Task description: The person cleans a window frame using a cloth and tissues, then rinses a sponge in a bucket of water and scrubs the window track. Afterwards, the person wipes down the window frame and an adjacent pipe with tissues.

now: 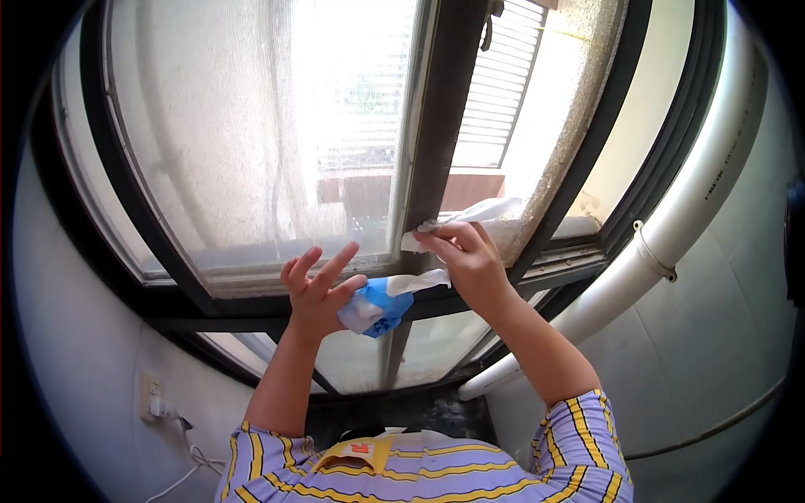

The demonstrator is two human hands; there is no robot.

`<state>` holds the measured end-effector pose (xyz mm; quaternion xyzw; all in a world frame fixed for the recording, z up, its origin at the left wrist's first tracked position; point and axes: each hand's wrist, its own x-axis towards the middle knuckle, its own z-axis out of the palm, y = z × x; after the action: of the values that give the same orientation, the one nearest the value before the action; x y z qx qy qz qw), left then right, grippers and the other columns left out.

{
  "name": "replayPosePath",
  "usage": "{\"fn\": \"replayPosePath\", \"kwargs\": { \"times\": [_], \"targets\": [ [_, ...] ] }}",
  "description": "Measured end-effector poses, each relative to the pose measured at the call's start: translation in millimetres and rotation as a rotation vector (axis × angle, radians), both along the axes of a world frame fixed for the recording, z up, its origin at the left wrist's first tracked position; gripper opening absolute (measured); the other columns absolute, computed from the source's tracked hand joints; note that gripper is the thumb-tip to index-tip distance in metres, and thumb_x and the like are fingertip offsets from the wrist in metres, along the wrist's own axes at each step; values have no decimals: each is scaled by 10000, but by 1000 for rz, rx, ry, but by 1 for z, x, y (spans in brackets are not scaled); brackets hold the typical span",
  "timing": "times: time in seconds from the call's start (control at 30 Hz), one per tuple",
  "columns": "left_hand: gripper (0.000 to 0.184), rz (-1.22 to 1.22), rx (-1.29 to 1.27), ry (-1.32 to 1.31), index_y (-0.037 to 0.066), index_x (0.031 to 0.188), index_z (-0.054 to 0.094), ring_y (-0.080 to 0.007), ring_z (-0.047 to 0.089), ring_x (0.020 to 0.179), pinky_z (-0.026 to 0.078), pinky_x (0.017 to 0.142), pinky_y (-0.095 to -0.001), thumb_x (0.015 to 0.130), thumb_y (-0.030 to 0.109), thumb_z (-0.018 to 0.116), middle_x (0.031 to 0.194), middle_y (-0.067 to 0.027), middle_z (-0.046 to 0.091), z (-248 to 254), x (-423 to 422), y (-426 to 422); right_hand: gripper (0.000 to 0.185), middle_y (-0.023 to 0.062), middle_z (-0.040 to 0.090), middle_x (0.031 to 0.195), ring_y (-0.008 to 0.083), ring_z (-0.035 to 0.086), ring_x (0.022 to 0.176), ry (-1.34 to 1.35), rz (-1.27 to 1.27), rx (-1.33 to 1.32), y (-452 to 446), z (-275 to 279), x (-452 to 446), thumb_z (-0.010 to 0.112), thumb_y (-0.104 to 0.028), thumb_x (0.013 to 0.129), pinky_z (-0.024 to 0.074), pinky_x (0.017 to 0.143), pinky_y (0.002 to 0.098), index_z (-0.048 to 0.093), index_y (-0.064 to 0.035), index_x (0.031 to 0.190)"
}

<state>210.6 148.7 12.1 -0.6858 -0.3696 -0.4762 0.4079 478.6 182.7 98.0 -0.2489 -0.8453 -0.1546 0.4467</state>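
My left hand (314, 306) holds a soft blue and white tissue pack (379, 308) by its near side, under the thumb, while several of its fingers stretch upward. A white tissue (426, 280) sticks out of the pack's right end toward my other hand. My right hand (476, 267) pinches another white tissue (486, 210) between thumb and fingers, in front of the dark window post (432, 151). This tissue trails to the right above the knuckles. Whether it touches the post, I cannot tell.
A sliding window with a mesh screen (226, 126) fills the left, and a window handle (490, 25) is at the top. On the right, a thick white pipe (671, 218) runs down the wall, held by a clamp (656, 251). A plugged socket (153, 396) sits low left.
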Motion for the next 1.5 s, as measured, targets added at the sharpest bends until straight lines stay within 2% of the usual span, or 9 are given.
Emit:
{"fn": "replayPosePath", "kwargs": {
  "times": [0.17, 0.27, 0.4, 0.57, 0.7, 1.0, 1.13, 1.33, 1.5],
  "targets": [
    [284, -25, -1, 1, 370, 974, 627, -231, 337, 1508, 169, 1251, -425, 936, 649, 666, 1476, 87, 622, -3, -1, 0, 370, -54, 705, 1095, 193, 612, 1108, -90, -235, 283, -12, 0, 8, 790, -134, 786, 429, 1002, 344, 802, -235, 1142],
    [294, -57, 13, 4, 363, 979, 623, -222, 346, 1498, 199, 1237, -422, 930, 648, 676, 1464, 89, 628, -3, -1, 1, 336, -31, 679, 1073, 240, 566, 1230, -14, -212, 295, -7, 8, 5, 817, -141, 769, 481, 1033, 382, 774, -196, 1098],
    [467, -166, -44, 62, 406, 1157, 664, -231, 335, 1502, 196, 1223, -444, 831, 729, 749, 1502, 44, 610, -2, -10, -2, 257, 33, 672, 1045, 255, 663, 1071, -149, -60, 167, -7, 11, 21, 801, -63, 815, 583, 889, 414, 753, -142, 1055],
    [621, -261, -110, 124, 428, 1365, 600, -227, 370, 1482, 204, 1216, -432, 839, 727, 740, 1509, 42, 607, -5, -14, -24, 230, 60, 690, 1019, 241, 702, 928, 276, -17, 254, -23, 91, 1, 768, 14, 890, 596, 806, 349, 761, -112, 1083],
    [535, -255, -137, 128, 404, 1302, 643, -237, 389, 1460, 216, 1199, -432, 853, 674, 753, 1496, 22, 621, -9, -16, -51, 191, 94, 704, 1029, 246, 695, 931, 382, -16, 174, 0, 128, -23, 771, -6, 900, 592, 806, 339, 792, -89, 1071],
    [276, -210, -174, 50, 295, 970, 642, -237, 467, 1382, 282, 1149, -417, 847, 507, 769, 1419, 46, 677, -15, -45, -78, 232, 68, 667, 948, 263, 679, 919, -123, 45, -7, -7, -18, -16, 768, 7, 797, 583, 822, 378, 794, -72, 1013],
    [262, -220, -191, 26, 291, 930, 651, -246, 460, 1395, 281, 1148, -420, 832, 492, 788, 1426, 35, 675, -18, -56, -82, 222, 61, 677, 945, 239, 690, 885, -134, 168, -103, -21, 4, -5, 781, 4, 812, 579, 797, 347, 805, -89, 1012],
    [261, -206, -254, -12, 285, 916, 665, -270, 432, 1435, 258, 1173, -431, 798, 464, 814, 1461, 9, 653, -18, -68, -88, 214, 85, 678, 993, 239, 676, 869, 352, -101, 133, -12, 89, -52, 758, -53, 930, 552, 753, 338, 802, -92, 1136],
    [274, -160, -306, -42, 291, 912, 670, -298, 379, 1496, 198, 1223, -451, 777, 457, 842, 1507, -12, 618, -21, -94, -95, 257, 83, 650, 1006, 249, 651, 947, 129, -43, 58, -12, -5, -84, 734, -19, 912, 549, 828, 352, 792, -100, 1150]
  ]
}}
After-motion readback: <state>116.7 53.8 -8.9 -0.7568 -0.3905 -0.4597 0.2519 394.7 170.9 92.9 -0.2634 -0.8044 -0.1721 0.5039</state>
